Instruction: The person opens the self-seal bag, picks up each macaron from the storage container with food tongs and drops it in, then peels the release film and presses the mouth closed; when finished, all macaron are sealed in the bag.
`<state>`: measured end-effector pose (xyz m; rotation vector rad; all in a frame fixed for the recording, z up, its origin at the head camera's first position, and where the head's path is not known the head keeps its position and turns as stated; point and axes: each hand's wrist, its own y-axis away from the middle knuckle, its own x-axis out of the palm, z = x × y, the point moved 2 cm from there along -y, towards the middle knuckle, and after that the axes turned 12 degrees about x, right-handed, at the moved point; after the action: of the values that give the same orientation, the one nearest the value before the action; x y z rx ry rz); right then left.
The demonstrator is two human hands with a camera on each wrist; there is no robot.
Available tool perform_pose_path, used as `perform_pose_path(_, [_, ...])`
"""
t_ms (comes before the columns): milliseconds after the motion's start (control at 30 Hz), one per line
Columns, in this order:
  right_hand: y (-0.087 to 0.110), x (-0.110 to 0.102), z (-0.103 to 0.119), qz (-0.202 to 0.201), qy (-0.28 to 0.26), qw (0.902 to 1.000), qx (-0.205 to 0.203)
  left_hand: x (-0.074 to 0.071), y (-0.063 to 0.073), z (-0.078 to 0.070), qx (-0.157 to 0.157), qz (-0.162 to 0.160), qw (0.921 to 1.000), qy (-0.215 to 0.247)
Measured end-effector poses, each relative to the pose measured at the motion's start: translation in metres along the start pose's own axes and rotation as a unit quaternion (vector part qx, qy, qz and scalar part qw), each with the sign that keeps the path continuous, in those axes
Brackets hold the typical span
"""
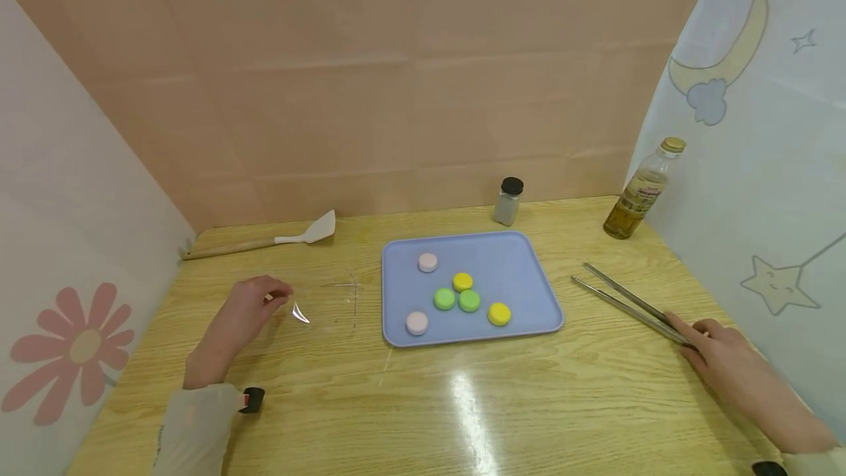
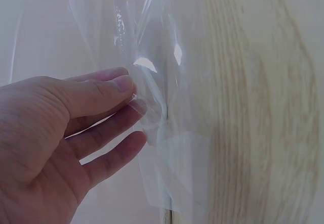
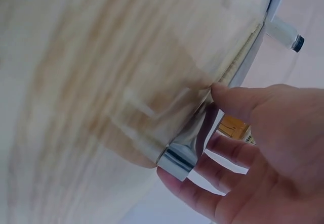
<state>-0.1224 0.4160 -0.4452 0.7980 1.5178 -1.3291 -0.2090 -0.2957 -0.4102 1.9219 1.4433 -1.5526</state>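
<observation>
My left hand (image 1: 247, 307) is at the left of the table, its thumb and index finger pinching the edge of a clear plastic bag (image 1: 344, 307). In the left wrist view the bag (image 2: 185, 168) is creased and shiny around the fingertips. At the far right, my right hand (image 1: 734, 373) holds metal tongs (image 1: 621, 306) by their closed end, tips pointing toward the back. The right wrist view shows the bent end of the tongs (image 3: 179, 158) between thumb and fingers. Between the hands lies a blue tray (image 1: 515, 255) with pink macarons (image 1: 427, 262), yellow macarons (image 1: 499, 314) and green macarons (image 1: 444, 298).
A spatula (image 1: 320, 228) with a wooden handle lies at the back left. Behind the tray stands a small black-capped jar (image 1: 507, 206). An oil bottle (image 1: 637, 193) is at the back right. Cloth walls enclose the wooden table (image 1: 330, 417) at back and sides.
</observation>
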Motion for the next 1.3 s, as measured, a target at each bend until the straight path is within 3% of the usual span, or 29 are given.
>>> perform_pose_path(300, [0.0006, -0.0023, 0.0018, 0.015, 0.008, 0.9998, 0.012, 0.0016, -0.0003, 0.0005, 0.009, -0.002, 1.0, -0.004])
perform_pose_path(667, [0.0035, -0.0009, -0.0012, -0.009, -0.031, 0.9995, 0.002, -0.0002, 0.0002, -0.0019, 0.016, -0.007, 0.9998, -0.005])
perform_pose_path(867, [0.0046, -0.0049, -0.0012, -0.024, -0.058, 0.9979, 0.016, -0.002, 0.0001, -0.0026, 0.019, -0.009, 0.9998, -0.005])
perform_pose_path(1100, [0.0009, -0.0067, 0.0026, -0.069, -0.074, 0.9945, -0.026, -0.0009, -0.0001, -0.0002, 0.007, 0.002, 1.0, -0.002])
perform_pose_path(1300, [0.0027, -0.0089, 0.0065, -0.02, -0.068, 0.9973, 0.019, -0.0005, -0.0003, -0.0006, 0.013, -0.003, 0.9999, -0.002])
